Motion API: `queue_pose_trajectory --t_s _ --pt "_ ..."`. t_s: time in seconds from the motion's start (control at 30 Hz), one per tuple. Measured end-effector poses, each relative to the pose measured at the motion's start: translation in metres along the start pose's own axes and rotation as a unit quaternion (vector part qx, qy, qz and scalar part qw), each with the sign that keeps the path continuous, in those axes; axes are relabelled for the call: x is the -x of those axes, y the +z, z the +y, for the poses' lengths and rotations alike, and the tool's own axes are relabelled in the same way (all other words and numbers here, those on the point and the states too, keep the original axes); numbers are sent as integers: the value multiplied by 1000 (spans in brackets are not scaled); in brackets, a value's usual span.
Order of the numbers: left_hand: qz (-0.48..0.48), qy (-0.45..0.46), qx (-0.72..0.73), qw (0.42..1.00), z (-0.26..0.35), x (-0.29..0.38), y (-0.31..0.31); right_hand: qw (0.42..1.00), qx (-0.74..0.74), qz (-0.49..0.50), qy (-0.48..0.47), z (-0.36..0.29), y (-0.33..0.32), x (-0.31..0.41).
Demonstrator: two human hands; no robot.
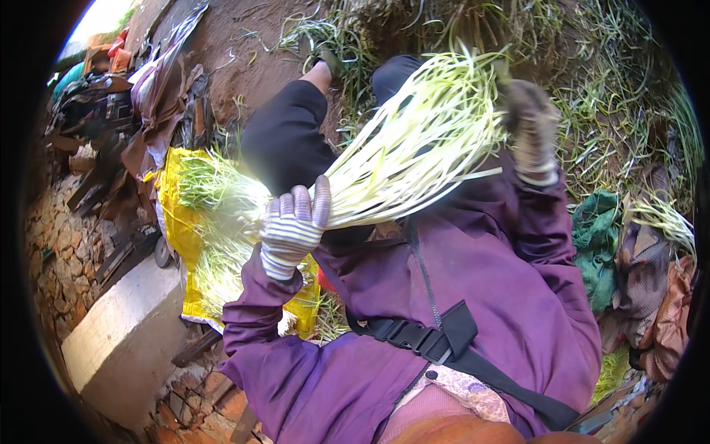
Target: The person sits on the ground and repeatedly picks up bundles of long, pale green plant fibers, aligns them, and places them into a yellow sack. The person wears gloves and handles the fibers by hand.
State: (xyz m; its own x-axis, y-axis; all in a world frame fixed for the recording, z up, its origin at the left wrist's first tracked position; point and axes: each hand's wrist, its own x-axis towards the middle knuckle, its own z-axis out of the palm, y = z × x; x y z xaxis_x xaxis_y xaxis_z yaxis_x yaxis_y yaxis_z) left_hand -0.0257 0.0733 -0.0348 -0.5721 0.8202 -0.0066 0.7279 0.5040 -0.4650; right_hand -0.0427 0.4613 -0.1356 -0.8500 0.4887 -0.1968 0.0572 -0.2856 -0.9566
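My left hand [294,225], in a striped knitted glove, is closed around the lower part of a bundle of long pale yellow-green leaf stalks [410,150]. The stalks look like blanched chives, and they fan out across my lap toward the upper right. My right hand [527,114], gloved and motion-blurred, is beside the leafy tips; whether it holds anything is unclear. More pale stalks with green tips [222,238] lie on a yellow plastic sheet or sack [180,211], left of and partly behind my left hand.
Loose leaves [604,122] litter the soil at right. A green mesh sack [596,250] and other crumpled sacks [643,277] lie on the right. A pale concrete block [127,327] stands at lower left, near broken stones [66,244] and piled scraps [111,111].
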Motion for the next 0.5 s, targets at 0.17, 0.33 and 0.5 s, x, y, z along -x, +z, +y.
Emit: queue_pose_trajectory --t_s 0.17,0.33,0.5 --pt "13 -1 -19 1000 2 -2 -1 955 134 145 -219 -26 -81 -45" --pt "12 -6 -13 1000 2 -2 -2 943 90 287 -139 -44 -162 -87" --pt "-15 -3 -26 1000 3 -2 -3 772 603 164 -116 -46 -137 -67"
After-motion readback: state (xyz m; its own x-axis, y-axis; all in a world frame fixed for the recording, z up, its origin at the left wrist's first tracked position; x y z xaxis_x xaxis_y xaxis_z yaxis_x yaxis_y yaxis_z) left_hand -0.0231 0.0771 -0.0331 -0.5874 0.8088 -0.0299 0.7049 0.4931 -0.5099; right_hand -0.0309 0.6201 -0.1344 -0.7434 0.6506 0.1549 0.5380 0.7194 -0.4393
